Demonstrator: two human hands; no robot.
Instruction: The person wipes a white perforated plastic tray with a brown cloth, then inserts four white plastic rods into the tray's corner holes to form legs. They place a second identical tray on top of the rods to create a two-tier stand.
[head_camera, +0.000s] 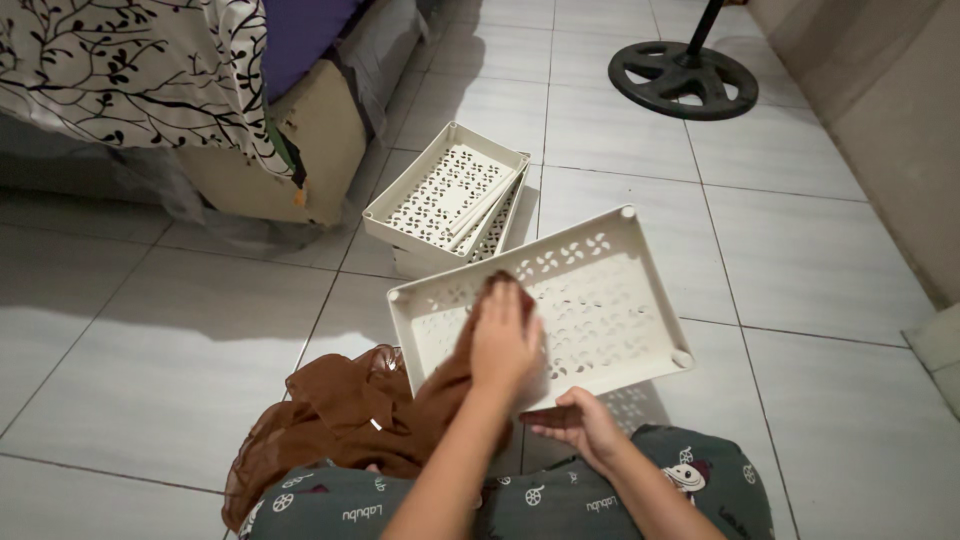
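Observation:
A white perforated plastic tray is tilted up above my lap, its inside facing me. My left hand lies flat on the tray's inner surface and presses a brown cloth against it. The rest of the cloth hangs off the tray's left corner and bunches on the floor and on my knee. My right hand grips the tray's near edge from below, with the fingers partly hidden under the rim.
A stack of similar white perforated trays lies on the tiled floor just beyond. A black round fan base stands at the far right by the wall. A bed with a branch-patterned sheet and a cardboard box sit at the left.

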